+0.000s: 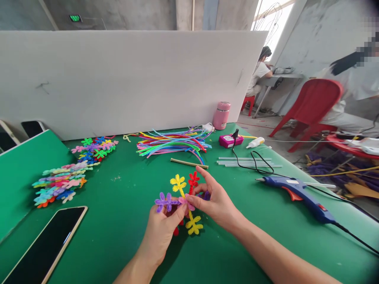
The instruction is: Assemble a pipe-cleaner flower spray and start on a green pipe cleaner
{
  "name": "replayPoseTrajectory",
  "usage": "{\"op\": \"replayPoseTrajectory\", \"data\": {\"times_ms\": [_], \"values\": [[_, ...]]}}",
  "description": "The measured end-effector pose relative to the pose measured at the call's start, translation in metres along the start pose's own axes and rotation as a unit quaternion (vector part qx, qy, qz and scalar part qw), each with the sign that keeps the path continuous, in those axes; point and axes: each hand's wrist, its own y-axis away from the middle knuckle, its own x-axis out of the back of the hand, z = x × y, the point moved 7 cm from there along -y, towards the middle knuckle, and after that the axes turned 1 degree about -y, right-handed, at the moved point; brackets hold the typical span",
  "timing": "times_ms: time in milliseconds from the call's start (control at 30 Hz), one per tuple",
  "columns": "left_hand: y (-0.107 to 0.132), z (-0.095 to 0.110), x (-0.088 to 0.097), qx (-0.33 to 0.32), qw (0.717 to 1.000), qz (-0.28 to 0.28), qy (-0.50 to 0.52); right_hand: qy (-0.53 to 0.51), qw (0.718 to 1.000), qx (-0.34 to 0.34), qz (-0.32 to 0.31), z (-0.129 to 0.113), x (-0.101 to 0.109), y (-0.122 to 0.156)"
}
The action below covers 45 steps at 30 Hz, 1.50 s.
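Observation:
My left hand [161, 232] and my right hand [214, 201] meet over the green table [124, 236], both pinching a small bunch of pipe-cleaner flowers [180, 197]. The bunch has yellow, red, purple and pink blooms fanning out from the fingers. The left thumb and fingers close on the stems from below. My right thumb and finger pinch the pink flower, and its index finger sticks out.
Finished flowers [74, 169] lie in rows at the left, loose coloured pipe cleaners [174, 144] at the back. A blue glue gun [299, 191] with glue sticks [245, 161] lies at the right, a phone [47, 244] at the front left. Two people sit at the far right.

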Motion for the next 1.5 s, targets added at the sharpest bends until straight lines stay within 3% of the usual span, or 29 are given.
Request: {"op": "replayPoseTrajectory", "data": {"times_ms": [167, 367, 600, 1033, 1333, 1500], "values": [[0.000, 0.001, 0.001, 0.012, 1.000, -0.008, 0.006, -0.072, 0.997, -0.031, -0.009, 0.002, -0.003, -0.001], [-0.001, -0.002, 0.001, 0.009, 1.000, -0.009, 0.006, -0.081, 0.996, -0.046, -0.011, 0.001, -0.005, 0.000], [-0.007, -0.016, 0.001, 0.084, 0.986, -0.020, 0.142, -0.116, 0.993, -0.021, 0.024, 0.002, 0.003, -0.003], [-0.009, -0.020, 0.006, 0.158, 0.957, 0.008, 0.244, -0.169, 0.980, -0.100, 0.046, 0.012, -0.002, 0.000], [-0.004, -0.018, -0.006, 0.199, 0.940, -0.068, 0.270, -0.234, 0.969, -0.081, 0.013, 0.012, -0.007, -0.003], [-0.002, -0.014, -0.003, 0.213, 0.933, -0.057, 0.285, -0.248, 0.965, -0.084, -0.001, 0.010, -0.005, -0.005]]}}
